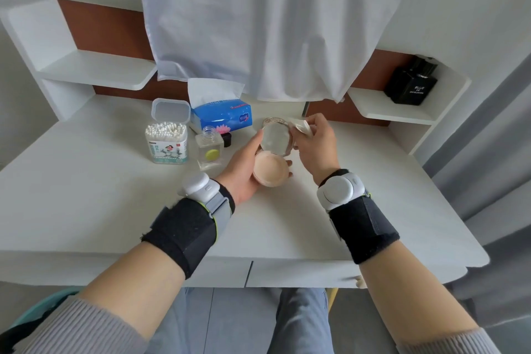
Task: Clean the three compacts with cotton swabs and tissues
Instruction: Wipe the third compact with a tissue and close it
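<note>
Left hand (244, 172) holds open compact (271, 165), peach powder inside.

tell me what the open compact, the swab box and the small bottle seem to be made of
The compact: probably plastic, a reflective mirror in the lid, matte peach powder in the base. The swab box: clear plastic, swabs showing through. The small bottle: clear glass or hard plastic, cannot tell which; see-through walls, threaded neck.

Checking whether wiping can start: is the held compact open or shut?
Open: the compact has its lid raised off the peach powder; the left hand grips its base.
</note>
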The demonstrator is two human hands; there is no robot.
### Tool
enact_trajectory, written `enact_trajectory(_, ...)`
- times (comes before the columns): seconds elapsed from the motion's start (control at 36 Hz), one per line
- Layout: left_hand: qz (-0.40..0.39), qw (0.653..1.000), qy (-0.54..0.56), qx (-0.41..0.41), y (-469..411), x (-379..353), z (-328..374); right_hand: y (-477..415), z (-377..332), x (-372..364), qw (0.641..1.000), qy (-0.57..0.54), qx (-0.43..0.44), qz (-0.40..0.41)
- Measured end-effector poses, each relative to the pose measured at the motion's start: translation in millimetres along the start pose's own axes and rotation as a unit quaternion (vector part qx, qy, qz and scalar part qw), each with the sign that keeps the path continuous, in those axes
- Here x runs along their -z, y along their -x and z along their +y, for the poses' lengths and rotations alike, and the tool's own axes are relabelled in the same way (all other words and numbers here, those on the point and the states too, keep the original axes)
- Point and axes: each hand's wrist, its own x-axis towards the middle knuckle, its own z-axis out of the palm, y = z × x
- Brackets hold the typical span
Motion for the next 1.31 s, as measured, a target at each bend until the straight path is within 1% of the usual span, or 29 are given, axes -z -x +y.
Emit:
enact_trajectory(0.03, -0.030, 0.999, 0.026, 0.021, 1, 0, -1, 1, -1, 0, 1.000, 0.003, 0.008, 0.007)
enact_trajectory(0.08, -0.052, 0.997, 0.045, 0.034, 2, 0, -1, 3, -3, -3, 1.000, 0.008, 0.018, 0.015)
enact_trajectory(0.17, -0.041, 0.998, 0.040, 0.034, 7, -1, 2, 5, -6, -4, 1.000, -0.007, 0.012, 0.014)
enact_trajectory(0.33, -0.051, 0.998, 0.013, 0.031, 9, 3, 5, 5, -5, -3, 0.999, -0.032, -0.042, -0.014)
enact_trajectory(0.44, -0.032, 0.999, 0.007, 0.026, 9, 3, 5, 3, -6, 0, 0.998, -0.034, -0.045, -0.034)
enact_trajectory(0.56, -0.014, 1.000, 0.011, 0.023, 10, 1, 7, -1, -10, 4, 0.999, -0.020, -0.028, -0.029)
enact_trajectory(0.69, -0.011, 1.000, 0.008, 0.022, 10, 3, 8, 0, -15, 3, 0.995, 0.063, -0.014, -0.076)
enact_trajectory(0.75, -0.016, 1.000, 0.003, 0.017, 10, 4, 8, 1, -15, 2, 0.992, 0.093, -0.003, -0.081)
enact_trajectory(0.83, -0.024, 1.000, -0.002, 0.012, 11, 5, 7, 3, -16, 3, 0.981, 0.172, 0.047, -0.071)
enact_trajectory(0.89, -0.029, 1.000, -0.005, 0.009, 11, 5, 8, 3, -15, 5, 0.975, 0.202, 0.075, -0.056)
enact_trajectory(1.03, -0.059, 0.998, -0.016, 0.020, 13, 6, 7, 3, -17, 4, 0.970, 0.212, 0.120, -0.022)
enact_trajectory(1.11, -0.075, 0.997, -0.019, 0.029, 15, 5, 7, 1, -15, 1, 0.964, 0.216, 0.154, -0.023)
enact_trajectory(1.31, -0.091, 0.995, -0.031, 0.038, 19, 4, 9, -6, -15, -5, 0.947, 0.252, 0.195, -0.039)
